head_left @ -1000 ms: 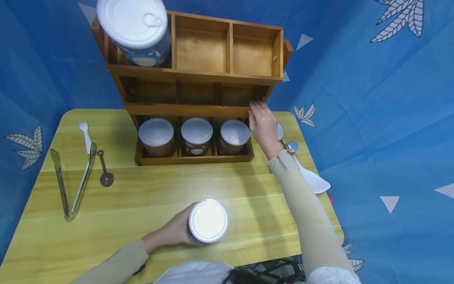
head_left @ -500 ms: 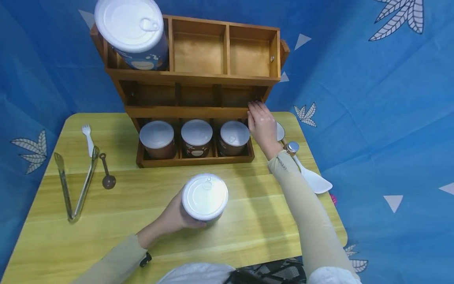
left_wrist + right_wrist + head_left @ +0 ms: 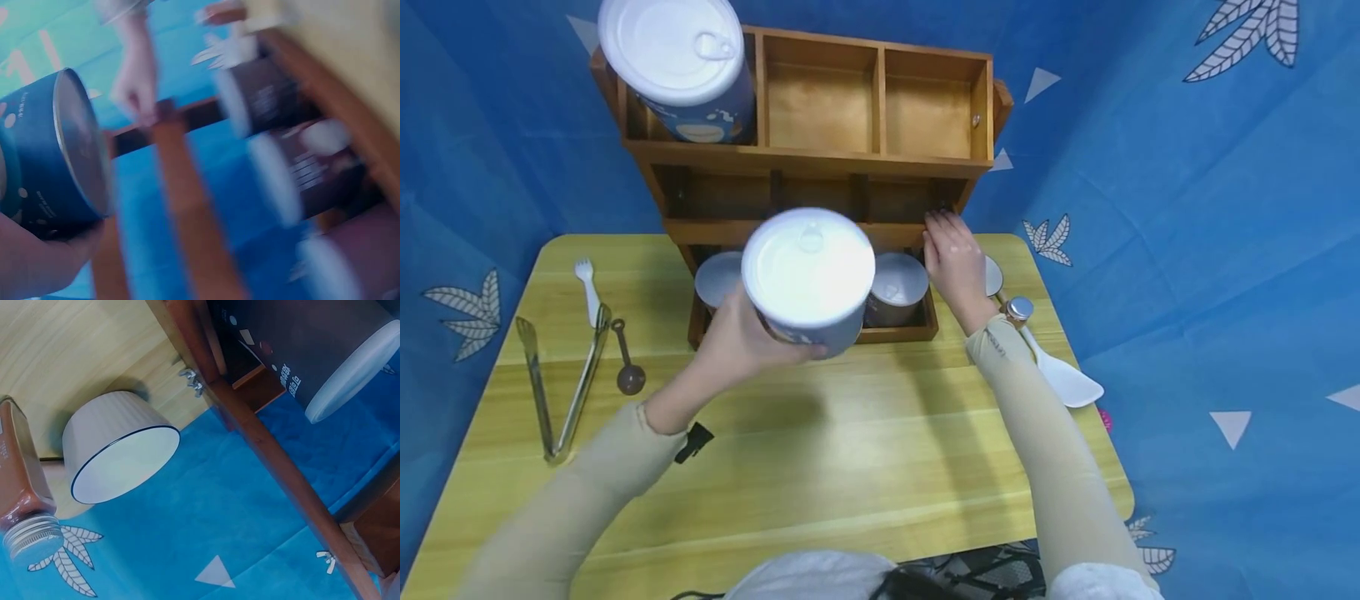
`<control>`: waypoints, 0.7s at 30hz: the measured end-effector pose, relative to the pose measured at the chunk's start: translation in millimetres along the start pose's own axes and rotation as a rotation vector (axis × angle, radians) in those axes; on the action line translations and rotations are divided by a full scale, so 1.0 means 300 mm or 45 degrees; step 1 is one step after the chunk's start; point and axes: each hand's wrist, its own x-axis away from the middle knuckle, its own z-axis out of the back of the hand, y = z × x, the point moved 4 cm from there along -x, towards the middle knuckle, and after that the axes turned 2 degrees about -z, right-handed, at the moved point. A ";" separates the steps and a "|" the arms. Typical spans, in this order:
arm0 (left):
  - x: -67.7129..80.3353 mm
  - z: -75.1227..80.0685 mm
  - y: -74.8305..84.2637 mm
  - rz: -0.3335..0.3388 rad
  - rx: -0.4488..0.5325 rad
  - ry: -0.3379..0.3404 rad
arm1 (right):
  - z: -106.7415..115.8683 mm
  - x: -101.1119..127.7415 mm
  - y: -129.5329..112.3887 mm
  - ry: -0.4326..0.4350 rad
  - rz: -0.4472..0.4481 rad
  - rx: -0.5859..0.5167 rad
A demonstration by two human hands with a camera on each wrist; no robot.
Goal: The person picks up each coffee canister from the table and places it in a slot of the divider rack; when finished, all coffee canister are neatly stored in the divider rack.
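My left hand grips the side of a blue can with a white lid and holds it up in front of the shelf. In the left wrist view that can shows white print. My right hand holds the right end of the middle tier of a brown wooden tiered rack; its thumb is partly hidden in the head view. A larger blue can stands in the top left compartment. Dark brown canisters sit in the bottom tier, the middle one hidden behind the held can.
Left on the table lie metal tongs, a white fork and a brown scoop. To the right are a white bowl, a silver-capped bottle and a white spatula. Blue cloth surrounds the table.
My left hand has lifted the blue can from near the front of the table, up and toward the rack, so it now covers part of the bottom tier. My right hand has stayed put.
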 end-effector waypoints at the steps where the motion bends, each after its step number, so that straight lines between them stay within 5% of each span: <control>1: -0.031 0.015 0.028 -0.003 -0.009 0.007 | 0.000 0.000 0.001 -0.005 -0.001 0.003; 10: -0.293 0.089 0.213 0.053 -0.161 0.169 | 0.006 0.003 0.010 -0.012 -0.022 -0.001; 13: -0.367 0.088 0.223 0.056 -0.207 0.256 | 0.005 0.008 0.010 -0.006 -0.017 -0.020; 21: -0.521 0.070 0.197 -0.122 -0.270 0.506 | 0.005 0.002 -0.004 0.016 -0.001 -0.025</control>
